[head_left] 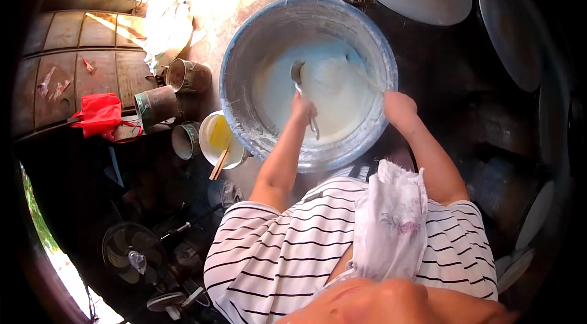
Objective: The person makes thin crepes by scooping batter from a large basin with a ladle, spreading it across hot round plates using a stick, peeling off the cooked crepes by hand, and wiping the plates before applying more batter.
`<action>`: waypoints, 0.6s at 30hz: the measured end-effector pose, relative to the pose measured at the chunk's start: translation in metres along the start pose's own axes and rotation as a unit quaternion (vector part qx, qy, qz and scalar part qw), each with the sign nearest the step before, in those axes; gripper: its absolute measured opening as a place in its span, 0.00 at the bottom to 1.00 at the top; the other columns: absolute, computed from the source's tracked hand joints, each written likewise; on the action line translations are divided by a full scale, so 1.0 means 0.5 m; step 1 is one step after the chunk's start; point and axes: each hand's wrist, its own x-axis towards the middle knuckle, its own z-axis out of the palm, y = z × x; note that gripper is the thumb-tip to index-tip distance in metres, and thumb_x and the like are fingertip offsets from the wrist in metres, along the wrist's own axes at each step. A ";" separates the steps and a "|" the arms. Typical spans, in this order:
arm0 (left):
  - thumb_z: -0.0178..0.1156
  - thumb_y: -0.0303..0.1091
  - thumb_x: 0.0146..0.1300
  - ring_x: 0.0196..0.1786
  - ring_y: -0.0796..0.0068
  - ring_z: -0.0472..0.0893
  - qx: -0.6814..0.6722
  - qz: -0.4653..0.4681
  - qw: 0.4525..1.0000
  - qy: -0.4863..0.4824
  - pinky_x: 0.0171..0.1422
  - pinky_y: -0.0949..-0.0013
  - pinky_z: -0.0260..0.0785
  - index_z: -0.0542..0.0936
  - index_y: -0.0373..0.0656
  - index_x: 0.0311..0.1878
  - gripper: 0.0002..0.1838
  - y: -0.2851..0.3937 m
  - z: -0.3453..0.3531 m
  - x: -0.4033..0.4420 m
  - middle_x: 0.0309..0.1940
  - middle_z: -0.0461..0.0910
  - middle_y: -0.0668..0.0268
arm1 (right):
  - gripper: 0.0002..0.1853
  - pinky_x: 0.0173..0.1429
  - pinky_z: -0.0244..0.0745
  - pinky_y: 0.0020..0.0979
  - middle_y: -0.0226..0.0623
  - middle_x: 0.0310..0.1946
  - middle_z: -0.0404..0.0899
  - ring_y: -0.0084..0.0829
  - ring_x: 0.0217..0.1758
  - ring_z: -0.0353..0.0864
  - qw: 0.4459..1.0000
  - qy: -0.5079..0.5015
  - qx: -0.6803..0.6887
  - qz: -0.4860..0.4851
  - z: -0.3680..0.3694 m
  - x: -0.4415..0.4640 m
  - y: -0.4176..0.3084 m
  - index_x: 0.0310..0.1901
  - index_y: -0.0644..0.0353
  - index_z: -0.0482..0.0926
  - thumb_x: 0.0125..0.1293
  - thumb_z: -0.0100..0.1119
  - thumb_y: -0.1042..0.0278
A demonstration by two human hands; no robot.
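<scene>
Head view shows you working both hands over a large round blue basin [233,82] that sits in front of you, its mouth facing up and a pale, milky liquid [333,107] inside. Your left hand [301,108] is closed around the handle of a metal ladle [298,71], which lies over the basin, left of its middle. The ladle's long axis runs mostly away from you: its bowl points to the far side, leaning a little left, and the handle's tail comes back below your fist, slanting right. Your right hand [400,109] is at the basin's right rim, closed in a narrow grip on a thin, pale rod [372,84]. That rod slants from your fist toward the far left, its far end at the liquid.

Your left fist hides part of the ladle's handle, and your right hand covers the near end of the rod. The rod's far end is hard to make out against the liquid, so you cannot tell its shape there. Whether the ladle's bowl touches the liquid is also unclear.

Just left of the basin stands a white bucket [206,151] with something yellow and wooden sticks [219,164] in it. Glare washes out the upper left, and the fan [133,252] at lower left sits in deep shadow.
</scene>
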 end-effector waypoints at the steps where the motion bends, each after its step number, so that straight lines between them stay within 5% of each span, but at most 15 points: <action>1: 0.40 0.31 0.69 0.15 0.80 0.59 -0.013 -0.063 0.997 -0.045 0.15 0.75 0.53 0.61 0.60 0.58 0.16 -0.016 0.019 -0.021 0.17 0.57 0.73 | 0.12 0.48 0.75 0.48 0.53 0.38 0.81 0.50 0.44 0.82 0.999 -0.033 0.008 0.016 0.031 -0.024 -0.026 0.40 0.61 0.79 0.62 0.44 0.72; 3: 0.41 0.29 0.68 0.15 0.83 0.55 -0.031 -0.143 0.981 -0.126 0.16 0.77 0.52 0.60 0.61 0.60 0.19 0.023 0.033 -0.034 0.17 0.54 0.76 | 0.13 0.49 0.75 0.48 0.55 0.37 0.81 0.52 0.44 0.81 0.996 -0.018 0.084 0.021 0.011 -0.065 -0.055 0.40 0.64 0.79 0.62 0.44 0.71; 6: 0.42 0.29 0.68 0.15 0.83 0.56 -0.054 -0.039 0.995 -0.079 0.16 0.77 0.53 0.60 0.60 0.61 0.20 0.048 0.030 0.010 0.17 0.55 0.75 | 0.13 0.51 0.74 0.48 0.57 0.37 0.80 0.55 0.46 0.79 0.982 -0.008 0.169 0.087 0.003 -0.069 -0.041 0.42 0.63 0.77 0.63 0.42 0.71; 9: 0.44 0.29 0.68 0.14 0.81 0.61 0.151 0.018 0.977 -0.148 0.16 0.75 0.58 0.59 0.58 0.69 0.26 0.078 0.084 -0.003 0.18 0.61 0.73 | 0.15 0.49 0.74 0.47 0.55 0.39 0.80 0.55 0.46 0.79 0.993 -0.011 0.085 0.084 0.032 -0.053 -0.096 0.49 0.60 0.75 0.66 0.40 0.70; 11: 0.45 0.31 0.68 0.13 0.79 0.62 0.271 0.128 0.942 -0.149 0.16 0.73 0.60 0.56 0.56 0.72 0.29 0.111 0.105 0.062 0.17 0.63 0.71 | 0.16 0.50 0.74 0.47 0.56 0.41 0.80 0.55 0.47 0.79 0.978 0.026 0.155 0.134 0.014 -0.051 -0.069 0.51 0.60 0.75 0.65 0.39 0.70; 14: 0.43 0.32 0.70 0.14 0.80 0.61 0.250 0.108 0.958 -0.089 0.16 0.73 0.57 0.50 0.60 0.74 0.30 0.060 0.126 0.113 0.18 0.63 0.72 | 0.17 0.52 0.74 0.47 0.56 0.42 0.80 0.55 0.48 0.79 0.969 0.000 0.163 0.183 0.064 -0.035 -0.058 0.53 0.60 0.74 0.65 0.40 0.71; 18: 0.40 0.35 0.70 0.13 0.82 0.57 -0.020 -0.078 0.991 -0.110 0.13 0.75 0.54 0.64 0.58 0.60 0.17 -0.029 0.153 0.044 0.14 0.55 0.75 | 0.16 0.53 0.72 0.48 0.59 0.40 0.79 0.57 0.49 0.77 0.965 -0.017 0.231 0.120 0.112 -0.040 -0.093 0.50 0.62 0.74 0.64 0.41 0.71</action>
